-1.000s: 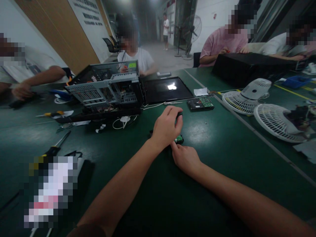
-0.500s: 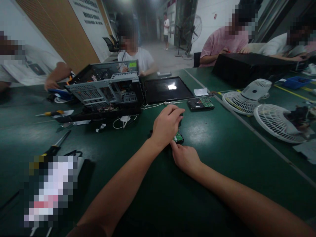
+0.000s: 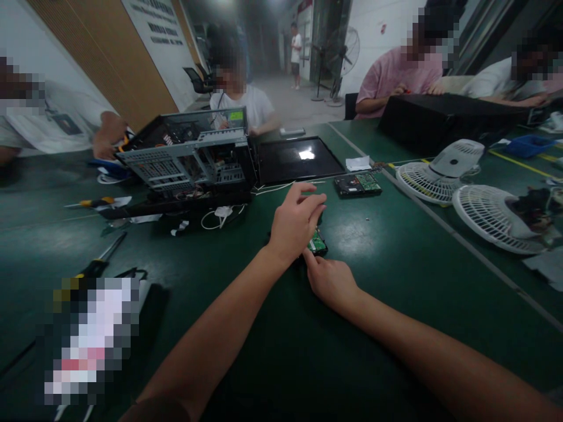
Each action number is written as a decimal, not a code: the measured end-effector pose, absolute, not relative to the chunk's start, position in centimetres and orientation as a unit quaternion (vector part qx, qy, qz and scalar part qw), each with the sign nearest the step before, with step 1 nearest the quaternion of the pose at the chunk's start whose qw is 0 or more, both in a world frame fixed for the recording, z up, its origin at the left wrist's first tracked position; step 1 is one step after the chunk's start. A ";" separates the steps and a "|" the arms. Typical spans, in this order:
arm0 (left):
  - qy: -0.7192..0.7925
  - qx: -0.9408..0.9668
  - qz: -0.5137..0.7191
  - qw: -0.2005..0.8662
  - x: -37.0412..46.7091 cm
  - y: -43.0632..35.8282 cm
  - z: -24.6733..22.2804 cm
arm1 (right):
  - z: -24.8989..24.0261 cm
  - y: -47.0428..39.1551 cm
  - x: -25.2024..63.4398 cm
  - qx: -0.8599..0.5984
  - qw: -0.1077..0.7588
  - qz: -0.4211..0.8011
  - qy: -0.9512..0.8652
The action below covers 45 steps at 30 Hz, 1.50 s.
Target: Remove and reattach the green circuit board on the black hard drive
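A hard drive [image 3: 317, 241] with a green circuit board on top lies on the green table, largely covered by my hands. My left hand [image 3: 297, 220] is raised over it, its fingers curled together above the board. What those fingers hold, if anything, is hidden behind them. My right hand [image 3: 331, 280] rests at the near edge of the drive and grips it there, its outstretched digit touching the edge and the other fingers curled. A second hard drive [image 3: 358, 184], also board side up, lies farther off to the right of my left hand.
An opened computer case [image 3: 185, 164] stands at the back left, beside a black panel [image 3: 301, 159]. Screwdrivers [image 3: 94, 266] and a blurred-out device [image 3: 94, 340] lie at left. White fan parts [image 3: 492, 217] and a black case [image 3: 448, 123] occupy the right. Several people sit around the table.
The fingers of my left hand have shifted slightly and a dark bit at their tips no longer shows. My right hand and the hard drive stay in place.
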<state>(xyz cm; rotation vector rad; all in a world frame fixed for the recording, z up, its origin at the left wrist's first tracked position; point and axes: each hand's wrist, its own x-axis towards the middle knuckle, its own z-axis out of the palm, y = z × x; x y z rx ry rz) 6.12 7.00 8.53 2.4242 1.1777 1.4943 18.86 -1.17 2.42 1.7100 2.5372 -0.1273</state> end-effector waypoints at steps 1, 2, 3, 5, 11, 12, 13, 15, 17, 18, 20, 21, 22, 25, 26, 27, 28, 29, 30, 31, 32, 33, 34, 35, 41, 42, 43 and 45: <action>0.384 0.781 0.492 0.031 6.2 7.0 8.5 | 2.4 -1.2 18.9 0.558 0.038 -0.044 0.828; 0.385 0.777 0.496 0.032 6.3 6.9 8.5 | 2.4 -1.2 18.9 0.558 0.035 -0.047 0.828; 0.385 0.777 0.498 0.032 6.3 6.9 8.5 | 2.4 -1.2 18.9 0.557 0.032 -0.049 0.829; 0.382 0.781 0.493 0.033 6.4 6.8 8.7 | 2.4 -1.2 18.9 0.557 0.029 -0.049 0.829; 0.363 0.794 0.486 0.046 6.3 6.8 9.0 | 2.5 -1.2 19.0 0.554 0.027 -0.047 0.831; 0.360 0.793 0.489 0.049 6.3 6.8 9.0 | 2.4 -1.2 19.0 0.553 0.025 -0.047 0.831; 0.359 0.791 0.493 0.052 6.3 6.8 8.9 | 2.4 -1.2 19.0 0.553 0.025 -0.046 0.832; 0.361 0.783 0.504 0.055 6.3 6.8 8.9 | 2.3 -1.2 19.0 0.552 0.024 -0.046 0.832; 0.365 0.775 0.513 0.061 6.4 6.7 8.8 | 2.2 -1.1 19.0 0.553 0.023 -0.046 0.832; 0.366 0.772 0.516 0.065 6.4 6.7 8.8 | 2.1 -1.1 19.0 0.554 0.023 -0.045 0.831; 0.369 0.769 0.517 0.073 6.4 6.8 8.8 | 2.0 -1.1 19.0 0.555 0.026 -0.045 0.830; 0.370 0.770 0.515 0.075 6.4 6.8 8.9 | 2.0 -1.0 19.0 0.556 0.028 -0.044 0.830; 0.370 0.772 0.512 0.077 6.4 6.8 9.0 | 2.0 -1.0 19.0 0.556 0.031 -0.044 0.830; 0.365 0.785 0.495 0.072 6.2 6.7 9.3 | 2.2 -1.0 18.9 0.556 0.035 -0.045 0.830; 0.363 0.790 0.488 0.070 6.2 6.7 9.5 | 2.2 -1.1 18.9 0.555 0.036 -0.046 0.830; 0.363 0.795 0.482 0.067 6.2 6.6 9.6 | 2.3 -1.1 18.9 0.556 0.038 -0.047 0.829; 0.365 0.798 0.475 0.064 6.2 6.6 9.7 | 2.4 -1.1 18.9 0.557 0.040 -0.048 0.828; 0.370 0.800 0.468 0.063 6.1 6.5 9.7 | 2.4 -1.1 18.9 0.557 0.041 -0.049 0.828; 0.377 0.800 0.463 0.062 6.1 6.5 9.8 | 2.4 -1.2 18.9 0.558 0.041 -0.048 0.827; 0.386 0.798 0.459 0.063 6.1 6.5 9.8 | 2.4 -1.2 18.9 0.559 0.041 -0.046 0.827; 0.395 0.795 0.456 0.064 6.1 6.5 9.7 | 2.4 -1.2 18.8 0.559 0.039 -0.044 0.827; 0.401 0.793 0.454 0.066 6.2 6.5 9.7 | 2.3 -1.2 18.9 0.559 0.037 -0.042 0.827; 0.404 0.792 0.452 0.069 6.2 6.5 9.6 | 2.3 -1.2 18.9 0.558 0.035 -0.041 0.828; 0.403 0.793 0.452 0.071 6.2 6.5 9.6 | 2.2 -1.2 18.9 0.559 0.033 -0.040 0.828; 0.403 0.792 0.450 0.086 6.2 6.3 9.6 | 2.1 -1.1 19.0 0.556 0.026 -0.046 0.829; 0.409 0.791 0.445 0.090 6.2 6.3 9.6 | 2.1 -1.1 19.0 0.556 0.025 -0.046 0.830; 0.412 0.792 0.441 0.095 6.2 6.3 9.7 | 2.1 -1.1 19.0 0.556 0.025 -0.044 0.830; 0.403 0.796 0.441 0.095 6.2 6.4 9.6 | 2.0 -1.0 19.0 0.555 0.024 -0.041 0.830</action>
